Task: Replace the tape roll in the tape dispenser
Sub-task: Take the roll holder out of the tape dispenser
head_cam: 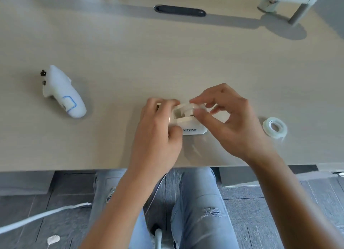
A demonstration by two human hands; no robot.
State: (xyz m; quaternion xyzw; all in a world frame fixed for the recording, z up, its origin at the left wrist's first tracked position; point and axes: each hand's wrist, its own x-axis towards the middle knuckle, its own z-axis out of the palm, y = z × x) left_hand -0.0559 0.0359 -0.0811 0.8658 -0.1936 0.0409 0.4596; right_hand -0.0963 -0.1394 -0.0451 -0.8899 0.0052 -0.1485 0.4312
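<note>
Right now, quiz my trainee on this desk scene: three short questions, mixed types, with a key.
1. True or false: the tape roll sits inside the dispenser.
2. Which hand pinches the white spool above the dispenser? A) left hand B) right hand
3. Fill in: the white controller lies on the desk to the person's ____.

Key: 1 false; 2 B; 3 left.

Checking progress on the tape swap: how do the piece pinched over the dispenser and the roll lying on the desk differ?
The white spool piece is opaque, pinched by the right hand over the dispenser; the tape roll is clear, lying flat, untouched, beside that hand. The left hand steadies the dispenser. Both look round.
</note>
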